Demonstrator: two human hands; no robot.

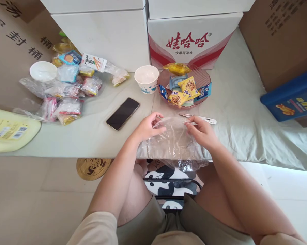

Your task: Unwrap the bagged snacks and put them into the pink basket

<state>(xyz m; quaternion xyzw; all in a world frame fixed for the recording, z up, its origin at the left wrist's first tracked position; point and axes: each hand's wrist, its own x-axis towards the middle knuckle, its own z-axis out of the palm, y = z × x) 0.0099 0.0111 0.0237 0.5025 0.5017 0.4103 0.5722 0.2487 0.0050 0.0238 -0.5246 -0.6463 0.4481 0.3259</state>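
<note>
A clear plastic bag (174, 143) lies on the pale cloth-covered surface (97, 132) at its near edge, hanging a little over it. My left hand (148, 126) pinches the bag's top left edge with closed fingers. My right hand (201, 131) pinches the top right edge the same way. Just beyond the bag lies a white utility knife (201, 118). Behind that stands a pink wire basket (203, 77) holding several wrapped snacks (182, 90).
A black phone (122, 113) lies left of my hands, a paper cup (146, 78) behind it. Several bagged snacks (68, 88) and a white lid (43, 70) sit far left. A yellow bottle (7, 131) lies at the left edge. Cartons line the back; a blue box (291, 98) is right.
</note>
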